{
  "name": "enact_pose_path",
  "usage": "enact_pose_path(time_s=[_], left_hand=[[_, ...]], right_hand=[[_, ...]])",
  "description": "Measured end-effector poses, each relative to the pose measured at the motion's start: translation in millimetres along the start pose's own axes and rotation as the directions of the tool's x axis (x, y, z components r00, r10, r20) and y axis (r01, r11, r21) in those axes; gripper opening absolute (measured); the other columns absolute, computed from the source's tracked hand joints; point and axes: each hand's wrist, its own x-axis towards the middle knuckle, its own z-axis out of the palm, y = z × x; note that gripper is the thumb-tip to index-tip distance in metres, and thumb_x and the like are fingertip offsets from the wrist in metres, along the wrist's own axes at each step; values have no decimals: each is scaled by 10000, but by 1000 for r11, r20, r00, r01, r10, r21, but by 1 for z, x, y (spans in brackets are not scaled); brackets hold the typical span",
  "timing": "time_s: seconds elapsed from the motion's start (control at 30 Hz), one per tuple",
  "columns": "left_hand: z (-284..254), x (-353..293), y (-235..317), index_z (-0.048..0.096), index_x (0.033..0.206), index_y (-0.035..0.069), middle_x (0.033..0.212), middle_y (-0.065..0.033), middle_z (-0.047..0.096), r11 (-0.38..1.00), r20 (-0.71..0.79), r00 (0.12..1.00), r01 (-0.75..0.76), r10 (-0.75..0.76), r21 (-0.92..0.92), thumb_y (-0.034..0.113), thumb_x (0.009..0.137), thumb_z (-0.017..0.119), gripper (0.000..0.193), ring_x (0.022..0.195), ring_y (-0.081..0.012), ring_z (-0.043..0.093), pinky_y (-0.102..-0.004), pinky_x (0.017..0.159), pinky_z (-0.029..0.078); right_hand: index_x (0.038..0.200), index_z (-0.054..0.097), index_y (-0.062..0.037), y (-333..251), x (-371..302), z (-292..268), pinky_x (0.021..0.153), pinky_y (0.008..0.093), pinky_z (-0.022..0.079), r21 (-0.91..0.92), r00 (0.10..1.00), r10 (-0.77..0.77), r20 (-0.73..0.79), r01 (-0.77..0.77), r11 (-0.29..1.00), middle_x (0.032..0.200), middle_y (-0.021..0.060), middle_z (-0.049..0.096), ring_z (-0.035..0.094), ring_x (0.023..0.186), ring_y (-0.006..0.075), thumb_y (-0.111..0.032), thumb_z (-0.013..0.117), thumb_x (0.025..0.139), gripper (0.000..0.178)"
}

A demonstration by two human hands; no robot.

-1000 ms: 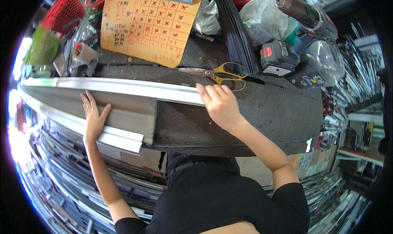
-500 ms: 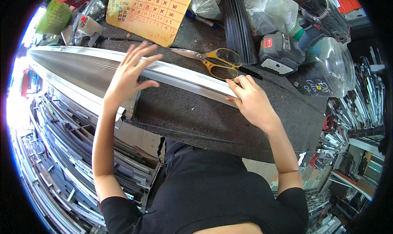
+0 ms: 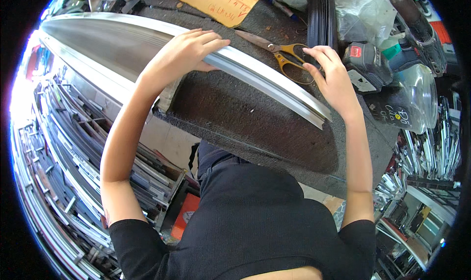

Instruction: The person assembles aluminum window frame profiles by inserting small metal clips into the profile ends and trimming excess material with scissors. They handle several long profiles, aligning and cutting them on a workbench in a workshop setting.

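A long silver aluminium profile [image 3: 274, 86] lies across the dark workbench, with its cut end towards the right. My left hand [image 3: 189, 52] is closed over it, fingers on the far side and thumb on the near side. Beyond the profile lie scissors [image 3: 271, 47] with yellow-brown handles, blades pointing left. At the handle loops is my right hand [image 3: 333, 79], its thumb and forefinger apart on either side of the loop's right end. Whether the fingertips press on the handle is hard to make out.
A marked yellow card [image 3: 216, 5], a bundle of dark strips [image 3: 322, 20], a plastic bag [image 3: 365, 17], a power-tool battery [image 3: 365, 64] and a clear plastic jar [image 3: 409, 101] stand along the far side. Racks of metal profiles [image 3: 83, 182] fill the left.
My right hand has let go of the profile's end and moved to the scissors' handles. My left hand, spread above the profile before, has closed over it. The whole view has shifted.
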Motion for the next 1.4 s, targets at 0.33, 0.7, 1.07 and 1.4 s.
enact_pose_path(time_s=[0.33, 0.7, 1.07, 1.4], left_hand=[[10, -1, -5, 640, 1265, 73, 1172, -97, 645, 996, -84, 994, -74, 69, -59, 127, 676, 843, 625, 1146, -319, 624, -419, 1009, 518], [16, 0, -6, 616, 1240, 112, 1163, -55, 635, 998, -76, 995, -57, 59, 30, 155, 671, 866, 623, 1136, -300, 635, -413, 970, 543], [10, 16, -3, 559, 959, 19, 918, -131, 665, 993, 29, 994, -111, 110, 35, 379, 702, 864, 537, 928, -326, 676, -417, 826, 535], [0, 6, 14, 685, 1036, -23, 1009, -143, 700, 998, -74, 997, -39, 35, -49, 561, 824, 727, 622, 1069, -324, 660, -422, 890, 533]], right_hand=[[1148, 595, 0, -8, 16, -20, 635, 348, 536, -52, 984, 160, 71, -157, 986, 842, 65, 663, 647, 705, 174, -115, 663, 971, 221], [957, 619, -47, -75, -27, -76, 315, 261, 366, -3, 108, 330, 938, -948, 317, 533, -22, 484, 450, 344, 85, -359, 649, 1020, 320], [730, 466, -90, -93, 2, -47, 298, 263, 369, -225, 129, 511, 850, -788, 574, 509, -20, 432, 408, 338, 77, -571, 587, 1017, 573], [578, 373, -112, -90, 37, -55, 270, 286, 366, -321, 50, 487, 872, -693, 646, 431, -12, 396, 431, 288, 109, -464, 576, 1045, 619]])
